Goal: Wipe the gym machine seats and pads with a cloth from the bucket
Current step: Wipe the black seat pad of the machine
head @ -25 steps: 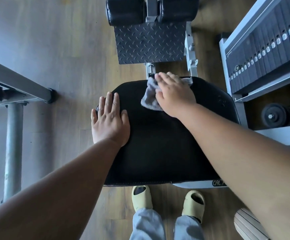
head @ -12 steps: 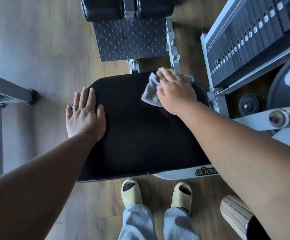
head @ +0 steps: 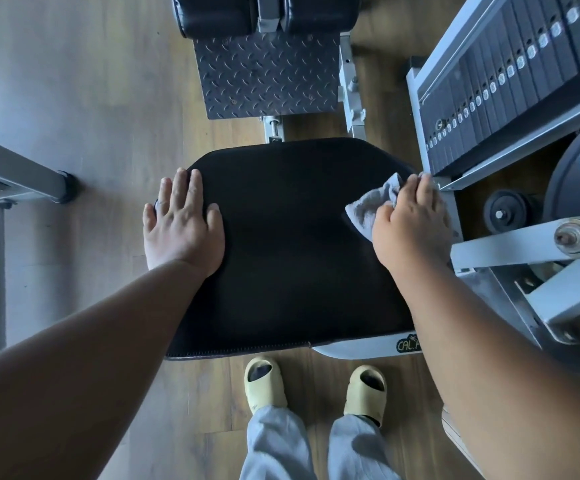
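The left hand (head: 181,225) is lying flat on the left edge of the black seat (head: 292,244), fingers (head: 193,188) straight and released, holding nothing. The right hand (head: 411,225) is pressing the grey cloth (head: 371,206) against the seat's right edge, just beside the weight stack (head: 496,81); its fingers seem to be lying fairly straight over the cloth, though their tips are hard to make out. Beyond the seat, a tread-plate footrest (head: 267,77) is sitting under two black roller pads (head: 215,12). Yellow slippers (head: 264,382) are standing on the wooden floor (head: 91,81).

one seat (head: 292,244), one cloth (head: 371,206), two hands (left (head: 181,226), right (head: 409,230)), two slippers (head: 265,381).
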`<action>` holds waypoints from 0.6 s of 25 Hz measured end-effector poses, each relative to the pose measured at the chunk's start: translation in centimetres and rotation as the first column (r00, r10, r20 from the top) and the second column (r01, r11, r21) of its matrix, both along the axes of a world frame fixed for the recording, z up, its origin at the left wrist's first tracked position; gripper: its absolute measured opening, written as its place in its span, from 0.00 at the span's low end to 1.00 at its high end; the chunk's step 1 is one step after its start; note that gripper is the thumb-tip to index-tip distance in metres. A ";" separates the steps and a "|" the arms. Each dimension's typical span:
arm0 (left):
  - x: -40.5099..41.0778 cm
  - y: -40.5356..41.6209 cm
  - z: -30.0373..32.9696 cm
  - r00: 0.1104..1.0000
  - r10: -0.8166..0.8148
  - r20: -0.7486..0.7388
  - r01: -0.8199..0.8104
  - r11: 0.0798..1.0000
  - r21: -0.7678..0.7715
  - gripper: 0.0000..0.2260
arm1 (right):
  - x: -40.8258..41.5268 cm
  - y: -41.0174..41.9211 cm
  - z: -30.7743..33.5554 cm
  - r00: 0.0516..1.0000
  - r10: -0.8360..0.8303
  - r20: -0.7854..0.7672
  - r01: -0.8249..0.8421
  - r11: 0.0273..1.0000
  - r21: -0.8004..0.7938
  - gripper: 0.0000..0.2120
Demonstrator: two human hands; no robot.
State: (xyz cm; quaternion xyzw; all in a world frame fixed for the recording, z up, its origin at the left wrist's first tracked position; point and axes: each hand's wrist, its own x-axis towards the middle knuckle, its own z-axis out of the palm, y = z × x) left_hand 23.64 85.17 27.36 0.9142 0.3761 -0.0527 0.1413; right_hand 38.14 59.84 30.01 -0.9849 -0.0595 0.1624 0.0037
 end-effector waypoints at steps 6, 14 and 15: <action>0.0 0.1 -0.2 1.000 0.007 -0.004 -0.007 1.000 -0.011 0.28 | 1.9 15.8 -1.8 0.907 0.421 0.031 -0.422 0.902 0.094 0.28; 0.0 0.2 0.1 1.000 -0.008 -0.003 0.007 1.000 -0.021 0.31 | -2.1 13.5 -1.2 0.686 0.727 -0.008 -0.694 0.658 0.293 0.27; 0.0 0.2 0.1 1.000 -0.008 -0.001 0.008 1.000 -0.020 0.30 | -1.4 12.0 -1.3 0.717 0.697 -0.003 -0.670 0.690 0.273 0.27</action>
